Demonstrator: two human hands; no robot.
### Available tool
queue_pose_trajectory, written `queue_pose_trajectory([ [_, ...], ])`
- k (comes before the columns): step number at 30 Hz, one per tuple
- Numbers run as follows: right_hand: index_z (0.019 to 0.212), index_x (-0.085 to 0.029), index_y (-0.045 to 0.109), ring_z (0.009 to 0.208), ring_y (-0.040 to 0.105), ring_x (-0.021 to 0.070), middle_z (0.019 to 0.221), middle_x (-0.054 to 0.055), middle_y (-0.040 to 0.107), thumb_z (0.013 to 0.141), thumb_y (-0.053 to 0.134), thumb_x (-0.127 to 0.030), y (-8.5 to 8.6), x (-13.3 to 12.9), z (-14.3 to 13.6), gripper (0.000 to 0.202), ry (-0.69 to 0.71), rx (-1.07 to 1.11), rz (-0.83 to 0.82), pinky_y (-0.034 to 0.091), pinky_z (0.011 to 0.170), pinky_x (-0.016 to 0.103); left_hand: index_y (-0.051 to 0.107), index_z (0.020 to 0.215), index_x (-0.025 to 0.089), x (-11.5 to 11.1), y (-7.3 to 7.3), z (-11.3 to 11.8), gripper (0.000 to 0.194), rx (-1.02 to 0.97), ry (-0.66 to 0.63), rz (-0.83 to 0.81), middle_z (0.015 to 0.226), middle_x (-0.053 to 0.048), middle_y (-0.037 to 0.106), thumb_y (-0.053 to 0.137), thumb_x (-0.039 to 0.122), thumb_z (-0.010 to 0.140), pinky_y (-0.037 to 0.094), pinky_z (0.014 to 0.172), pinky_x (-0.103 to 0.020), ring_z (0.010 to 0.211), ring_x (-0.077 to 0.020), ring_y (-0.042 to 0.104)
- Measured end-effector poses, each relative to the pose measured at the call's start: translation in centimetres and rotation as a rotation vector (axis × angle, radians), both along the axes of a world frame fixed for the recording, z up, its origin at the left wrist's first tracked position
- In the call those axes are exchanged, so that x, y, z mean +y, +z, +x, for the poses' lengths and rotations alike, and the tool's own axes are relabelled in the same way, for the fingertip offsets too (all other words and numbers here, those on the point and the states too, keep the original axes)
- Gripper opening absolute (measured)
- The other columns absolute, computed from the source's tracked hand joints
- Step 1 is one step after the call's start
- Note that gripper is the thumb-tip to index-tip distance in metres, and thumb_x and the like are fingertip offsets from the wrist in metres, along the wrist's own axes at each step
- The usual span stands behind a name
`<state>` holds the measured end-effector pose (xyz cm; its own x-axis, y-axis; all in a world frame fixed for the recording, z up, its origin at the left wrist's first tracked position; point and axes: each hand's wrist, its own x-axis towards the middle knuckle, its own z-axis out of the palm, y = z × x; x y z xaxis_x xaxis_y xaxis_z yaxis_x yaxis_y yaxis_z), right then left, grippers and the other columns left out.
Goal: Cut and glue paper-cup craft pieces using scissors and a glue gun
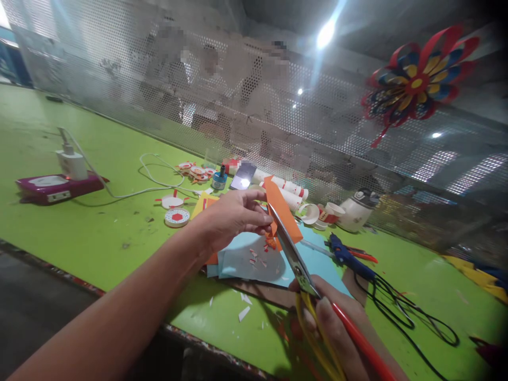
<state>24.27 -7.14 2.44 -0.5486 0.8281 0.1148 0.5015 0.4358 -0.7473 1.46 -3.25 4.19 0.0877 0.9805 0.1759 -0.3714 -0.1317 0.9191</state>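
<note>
Orange paper [282, 209] is pinched between the fingers of my left hand [242, 214], above light blue sheets. My right hand [337, 323] is wrapped round the yellow handle of metal scissors [296, 259], whose blades point up and left against the orange paper near my left fingertips. A red stick-like object [361, 338] also runs through my right hand. Below the orange paper, small white and orange scraps [256, 258] lie on the light blue paper [238, 264].
A blue glue gun [345, 254] with a black cable lies right on the green table [130, 264]. Behind are a phone [243, 175], an ink bottle [219, 178], paper cups [308, 214] and a white kettle [357, 210]. A purple power strip [59, 188] sits left.
</note>
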Motion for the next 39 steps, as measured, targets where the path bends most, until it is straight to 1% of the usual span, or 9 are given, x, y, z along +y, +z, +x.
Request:
queue_pose_trajectory([
  [4,0.084,-0.022,0.057,0.053,0.046,0.0135,0.058,-0.002,0.051,0.090,0.029,-0.067,0.1,-0.1,0.0,0.054,-0.039,-0.036,0.062,0.034,0.052,0.026,0.062,0.099,0.012,-0.1,0.1,0.0,0.031,0.027,-0.007,-0.025,0.068,-0.004,0.067,0.067,0.005,0.069,0.049,0.062,-0.027,0.060,-0.0129,0.063],
  [7,0.083,-0.022,0.059,0.055,0.050,0.0143,0.060,-0.001,0.054,0.088,0.030,-0.070,0.2,-0.1,0.1,0.056,-0.068,-0.081,0.119,0.033,0.055,0.027,0.063,0.097,0.013,-0.2,0.3,-0.2,0.028,0.049,0.019,-0.023,0.075,-0.005,0.067,0.069,0.011,0.070,0.048,0.062,-0.027,0.067,-0.0148,0.064],
  [12,0.091,-0.022,0.060,0.054,0.050,0.0146,0.061,-0.001,0.055,0.089,0.030,-0.068,0.0,0.2,0.5,0.055,-0.041,-0.123,0.118,0.031,0.052,0.026,0.066,0.083,0.012,-0.2,0.5,-0.4,0.011,0.106,0.111,-0.006,0.074,-0.003,0.064,0.068,0.018,0.073,0.042,0.058,-0.022,0.067,-0.0111,0.059],
  [15,0.095,-0.022,0.059,0.054,0.050,0.0148,0.061,-0.001,0.056,0.090,0.031,-0.065,-0.3,0.4,0.5,0.052,0.017,-0.127,0.137,0.032,0.052,0.026,0.065,0.073,0.012,-0.1,0.3,-0.3,0.014,0.121,0.172,-0.020,0.069,-0.001,0.061,0.069,0.025,0.075,0.040,0.056,-0.020,0.064,-0.0092,0.056],
  [18,0.094,-0.021,0.059,0.057,0.052,0.0153,0.064,-0.001,0.058,0.090,0.031,-0.064,-0.5,0.5,0.4,0.051,0.047,-0.102,0.148,0.035,0.053,0.026,0.063,0.069,0.012,0.1,0.2,-0.1,0.013,0.097,0.215,-0.040,0.065,-0.001,0.060,0.069,0.022,0.075,0.039,0.053,-0.020,0.060,-0.0086,0.055],
  [23,0.091,-0.022,0.058,0.057,0.050,0.0134,0.065,-0.003,0.056,0.091,0.033,-0.061,-0.5,0.5,0.2,0.047,0.074,-0.075,0.147,0.035,0.055,0.025,0.061,0.069,0.011,0.2,0.4,0.2,0.013,0.020,0.229,-0.078,0.063,-0.003,0.062,0.060,0.016,0.081,0.041,0.048,-0.020,0.057,-0.0100,0.058],
  [29,0.090,-0.021,0.058,0.054,0.047,0.0130,0.061,-0.003,0.051,0.091,0.032,-0.063,-0.6,0.6,0.3,0.050,0.059,-0.071,0.099,0.031,0.051,0.025,0.061,0.070,0.010,0.0,0.4,0.5,0.015,0.021,0.226,-0.073,0.066,-0.006,0.066,0.057,0.015,0.084,0.045,0.050,-0.020,0.059,-0.0117,0.061],
  [34,0.092,-0.020,0.058,0.052,0.044,0.0133,0.058,-0.003,0.050,0.089,0.032,-0.066,-0.9,0.6,0.3,0.053,0.030,-0.054,0.084,0.031,0.050,0.025,0.062,0.071,0.010,0.0,0.1,0.5,0.015,0.012,0.222,-0.053,0.066,-0.007,0.067,0.057,0.015,0.084,0.046,0.050,-0.019,0.060,-0.0118,0.062],
  [39,0.090,-0.021,0.056,0.054,0.045,0.0139,0.060,-0.002,0.051,0.091,0.033,-0.062,-0.6,0.5,0.2,0.047,0.023,-0.053,0.090,0.032,0.052,0.025,0.062,0.068,0.010,0.1,0.1,0.6,0.015,-0.032,0.224,-0.059,0.065,-0.007,0.066,0.059,0.015,0.082,0.047,0.050,-0.020,0.057,-0.0117,0.062],
])
